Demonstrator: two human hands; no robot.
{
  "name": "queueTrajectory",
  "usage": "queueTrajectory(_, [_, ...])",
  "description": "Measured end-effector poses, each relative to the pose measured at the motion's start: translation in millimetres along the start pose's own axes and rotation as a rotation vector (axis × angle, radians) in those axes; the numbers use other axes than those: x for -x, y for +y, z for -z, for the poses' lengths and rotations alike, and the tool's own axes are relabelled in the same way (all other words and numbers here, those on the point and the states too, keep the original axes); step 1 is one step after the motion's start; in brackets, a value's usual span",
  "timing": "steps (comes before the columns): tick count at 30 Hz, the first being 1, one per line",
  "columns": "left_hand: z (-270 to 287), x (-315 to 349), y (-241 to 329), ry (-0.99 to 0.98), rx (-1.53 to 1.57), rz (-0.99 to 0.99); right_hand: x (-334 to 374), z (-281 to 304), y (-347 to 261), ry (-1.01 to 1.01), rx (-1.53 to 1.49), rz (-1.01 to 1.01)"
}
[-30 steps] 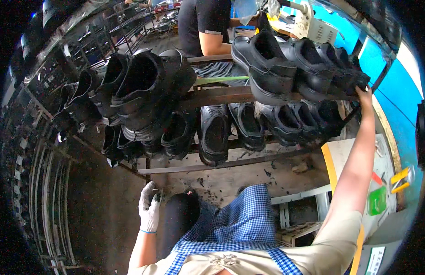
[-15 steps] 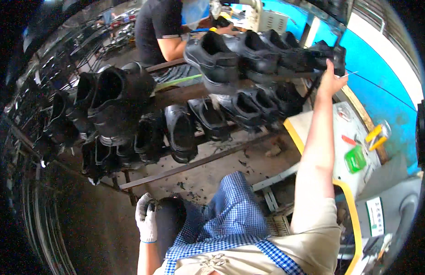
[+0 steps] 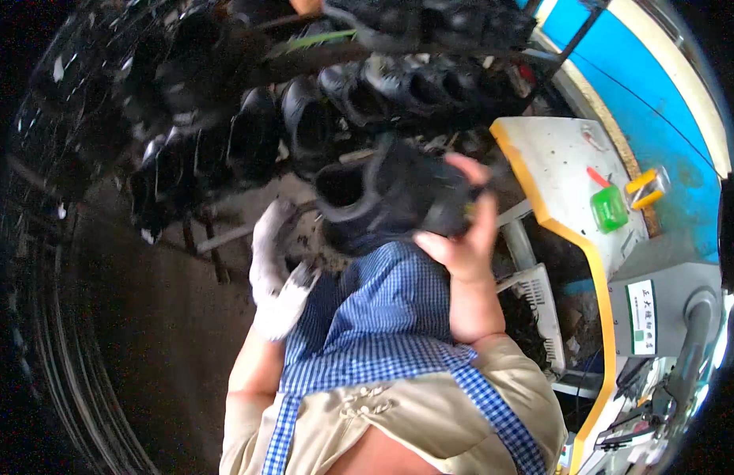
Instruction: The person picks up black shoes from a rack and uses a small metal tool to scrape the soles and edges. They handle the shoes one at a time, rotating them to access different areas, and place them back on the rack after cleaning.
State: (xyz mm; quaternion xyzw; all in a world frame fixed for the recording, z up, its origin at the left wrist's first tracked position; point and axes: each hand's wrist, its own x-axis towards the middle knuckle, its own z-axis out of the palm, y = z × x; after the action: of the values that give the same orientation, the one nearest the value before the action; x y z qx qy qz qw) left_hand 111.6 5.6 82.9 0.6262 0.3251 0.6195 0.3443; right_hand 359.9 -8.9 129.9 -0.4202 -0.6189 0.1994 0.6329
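Above my lap, my right hand [image 3: 466, 229] is bare and grips a black shoe [image 3: 375, 194] by its right end, thumb below and fingers over the top. The shoe's opening faces up and left; blur hides whether a second shoe is with it. My left hand [image 3: 280, 273], in a white glove with dark fingertips, is just left of the shoe and apart from it. Its fingers and thumb are spread, with nothing between them. Beyond both hands, several black shoes [image 3: 307, 123] stand in a row on the rack's lower level.
More shoes [image 3: 375, 24] fill the upper rack. At right is a white table [image 3: 553, 150] with yellow edging, bearing a green container [image 3: 610, 209], a red object [image 3: 597, 177] and a clear jar with yellow parts [image 3: 648, 188]. Under it sits a white plastic basket [image 3: 547, 317]. A grey machine [image 3: 675, 293] stands beside.
My right hand has come back from the upper rack's far right end to above my lap, bringing the black shoe. My left hand has risen toward it and opened. The view has tilted down.
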Motion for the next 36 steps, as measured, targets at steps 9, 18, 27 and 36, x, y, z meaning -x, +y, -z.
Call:
queueTrajectory(9, [23,8,1,-0.226,0.336,0.65,25,-65,42,-0.459,-0.079,-0.023])
queueTrajectory(18, [5,18,-5,-0.25,0.115,0.254,28,-72,33,-0.354,0.231,0.274])
queueTrajectory(27, [-5,23,1,-0.226,0.192,0.327,37,-77,37,-0.143,0.097,0.362])
queueTrajectory(36, [-10,14,-23,0.223,0.21,0.321,87,-85,18,-0.612,-0.224,0.055])
